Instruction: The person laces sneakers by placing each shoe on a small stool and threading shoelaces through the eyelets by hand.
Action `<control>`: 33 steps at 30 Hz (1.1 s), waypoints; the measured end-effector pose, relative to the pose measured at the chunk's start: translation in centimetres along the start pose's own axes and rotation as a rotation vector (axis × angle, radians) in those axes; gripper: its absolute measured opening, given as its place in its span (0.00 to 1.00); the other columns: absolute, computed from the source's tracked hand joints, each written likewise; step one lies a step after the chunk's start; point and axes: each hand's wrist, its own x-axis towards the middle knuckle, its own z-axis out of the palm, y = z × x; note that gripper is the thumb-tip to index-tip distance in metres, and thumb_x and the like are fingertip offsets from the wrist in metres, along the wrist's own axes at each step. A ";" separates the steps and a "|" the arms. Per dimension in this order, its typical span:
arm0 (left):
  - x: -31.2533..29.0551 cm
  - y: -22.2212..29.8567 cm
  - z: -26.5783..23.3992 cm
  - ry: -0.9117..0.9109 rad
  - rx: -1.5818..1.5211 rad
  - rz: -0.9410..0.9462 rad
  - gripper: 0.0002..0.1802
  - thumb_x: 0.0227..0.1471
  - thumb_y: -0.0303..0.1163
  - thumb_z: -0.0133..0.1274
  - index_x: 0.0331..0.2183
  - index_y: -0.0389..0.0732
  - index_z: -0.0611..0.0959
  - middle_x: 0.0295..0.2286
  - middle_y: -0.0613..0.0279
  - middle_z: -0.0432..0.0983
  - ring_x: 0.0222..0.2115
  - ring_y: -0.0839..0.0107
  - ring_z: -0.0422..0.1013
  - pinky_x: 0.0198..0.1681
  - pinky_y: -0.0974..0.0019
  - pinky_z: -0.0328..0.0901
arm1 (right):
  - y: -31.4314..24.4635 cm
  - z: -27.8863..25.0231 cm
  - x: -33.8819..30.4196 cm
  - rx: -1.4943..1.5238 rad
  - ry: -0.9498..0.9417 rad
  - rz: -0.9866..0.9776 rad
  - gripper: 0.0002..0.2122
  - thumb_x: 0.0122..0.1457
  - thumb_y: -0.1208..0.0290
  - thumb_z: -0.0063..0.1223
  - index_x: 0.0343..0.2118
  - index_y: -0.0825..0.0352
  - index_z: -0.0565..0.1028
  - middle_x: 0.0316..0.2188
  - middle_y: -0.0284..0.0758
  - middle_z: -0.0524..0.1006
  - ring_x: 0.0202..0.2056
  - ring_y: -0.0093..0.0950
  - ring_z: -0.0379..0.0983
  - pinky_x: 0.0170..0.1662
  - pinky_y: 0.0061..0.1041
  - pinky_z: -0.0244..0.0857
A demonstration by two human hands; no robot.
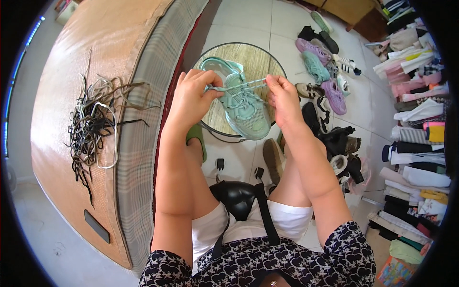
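A mint-green sneaker [246, 115] lies on a small round table [215, 112] with a wood-look top, its toe toward me. Its shoelace [241, 86], in a matching green, is drawn out sideways across the shoe's tongue. My left hand [195, 95] pinches one end of the lace at the left of the shoe. At the right, my right hand [283, 98] pinches the other end between thumb and fingers, and the strand between the hands looks taut. Both hands are closed and held just above the shoe.
At my left is a bed with a tan mat [52, 138]; a tangled heap of shoelaces [95, 124] and a dark flat phone-like object [96, 226] lie on it. Many shoes, among them a purple one [333, 97], cover the floor at right, beside stacks of folded clothes [418, 148].
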 end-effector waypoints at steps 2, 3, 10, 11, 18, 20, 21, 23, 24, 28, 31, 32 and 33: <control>0.1 0.2 0.3 0.025 -0.030 0.023 0.12 0.40 0.22 0.63 0.31 0.39 0.80 0.32 0.60 0.76 0.41 0.58 0.69 0.46 0.59 0.64 | 0.9 1.1 -0.1 -0.285 0.202 -0.660 0.07 0.60 0.69 0.58 0.36 0.66 0.76 0.38 0.31 0.68 0.25 0.17 0.60 0.29 0.18 0.60; 0.0 0.3 0.1 0.001 -0.030 0.004 0.12 0.41 0.23 0.63 0.32 0.39 0.79 0.31 0.60 0.76 0.40 0.58 0.69 0.46 0.59 0.64 | 0.5 1.5 -0.6 -0.284 0.201 -0.658 0.07 0.60 0.69 0.58 0.36 0.66 0.76 0.38 0.31 0.68 0.25 0.17 0.60 0.29 0.18 0.60; -0.4 -0.1 0.1 -0.029 -0.080 0.036 0.13 0.41 0.24 0.63 0.32 0.38 0.78 0.31 0.60 0.75 0.39 0.58 0.69 0.45 0.59 0.63 | 0.7 4.3 -2.7 -1.004 -0.089 -1.149 0.08 0.51 0.70 0.65 0.30 0.63 0.75 0.39 0.34 0.67 0.28 0.29 0.72 0.27 0.28 0.67; -0.4 -0.1 0.1 -0.031 -0.083 0.036 0.13 0.41 0.24 0.63 0.32 0.38 0.78 0.31 0.60 0.75 0.39 0.58 0.69 0.45 0.59 0.63 | 1.0 4.1 -2.4 -1.027 -0.135 -1.099 0.09 0.50 0.70 0.65 0.29 0.63 0.75 0.40 0.34 0.67 0.30 0.30 0.74 0.28 0.29 0.69; -0.2 -0.4 -0.4 -0.012 0.016 0.072 0.11 0.43 0.24 0.62 0.30 0.39 0.77 0.30 0.61 0.75 0.37 0.59 0.69 0.46 0.60 0.62 | -1.1 -1.9 1.8 -0.821 0.361 -1.107 0.07 0.59 0.72 0.59 0.30 0.68 0.73 0.41 0.39 0.67 0.31 0.31 0.70 0.34 0.27 0.67; -0.1 -0.3 -0.2 -0.018 0.033 0.057 0.11 0.43 0.24 0.62 0.30 0.39 0.77 0.29 0.61 0.75 0.37 0.59 0.69 0.46 0.60 0.61 | -1.4 -3.3 2.2 -0.734 0.476 -0.899 0.07 0.60 0.71 0.59 0.31 0.68 0.73 0.41 0.38 0.66 0.30 0.26 0.66 0.33 0.23 0.64; -0.2 0.0 -0.2 -0.015 0.017 0.027 0.11 0.43 0.24 0.62 0.30 0.39 0.77 0.29 0.60 0.75 0.37 0.59 0.69 0.46 0.60 0.62 | -1.5 -2.9 1.9 -0.734 0.474 -0.898 0.07 0.60 0.71 0.59 0.31 0.68 0.73 0.41 0.38 0.66 0.30 0.26 0.66 0.33 0.23 0.64; -0.3 0.4 -0.1 -0.013 -0.001 -0.002 0.10 0.44 0.24 0.62 0.31 0.39 0.77 0.29 0.60 0.75 0.37 0.59 0.69 0.45 0.60 0.62 | -1.5 -1.8 1.1 -0.672 0.501 -0.929 0.08 0.60 0.69 0.59 0.32 0.67 0.74 0.42 0.36 0.66 0.29 0.23 0.64 0.32 0.22 0.63; -0.4 0.5 -0.2 -0.017 -0.015 -0.014 0.11 0.44 0.24 0.62 0.31 0.39 0.77 0.29 0.60 0.75 0.36 0.59 0.68 0.45 0.60 0.62 | -1.5 -1.2 0.8 -0.643 0.441 -1.077 0.07 0.58 0.69 0.61 0.33 0.65 0.75 0.43 0.37 0.65 0.27 0.22 0.65 0.30 0.22 0.64; -0.9 0.1 -0.1 -0.004 -0.057 0.014 0.11 0.43 0.24 0.63 0.31 0.38 0.78 0.30 0.60 0.75 0.37 0.58 0.68 0.43 0.60 0.63 | -1.3 2.8 -2.2 -0.846 0.165 -1.297 0.08 0.54 0.71 0.64 0.33 0.64 0.75 0.43 0.37 0.66 0.26 0.24 0.68 0.29 0.25 0.66; -0.7 0.3 0.1 0.002 -0.032 0.072 0.11 0.42 0.24 0.63 0.30 0.39 0.78 0.30 0.61 0.76 0.37 0.59 0.69 0.44 0.59 0.62 | 0.1 4.0 -2.7 -1.052 -0.075 -1.224 0.09 0.50 0.71 0.65 0.31 0.63 0.74 0.42 0.36 0.67 0.28 0.28 0.71 0.28 0.28 0.68; -0.7 0.3 0.2 -0.003 -0.037 0.074 0.11 0.42 0.24 0.63 0.30 0.39 0.78 0.30 0.61 0.76 0.37 0.59 0.69 0.44 0.59 0.62 | 0.7 3.9 -2.3 -1.025 -0.115 -1.202 0.10 0.50 0.71 0.65 0.31 0.63 0.74 0.41 0.35 0.67 0.29 0.29 0.72 0.28 0.28 0.68; -0.8 0.1 0.1 0.006 0.002 0.086 0.11 0.42 0.25 0.63 0.30 0.39 0.78 0.29 0.62 0.76 0.37 0.59 0.69 0.46 0.58 0.62 | 0.7 4.1 -1.9 -0.994 -0.159 -1.181 0.10 0.49 0.71 0.65 0.30 0.63 0.73 0.40 0.35 0.68 0.29 0.31 0.72 0.28 0.29 0.68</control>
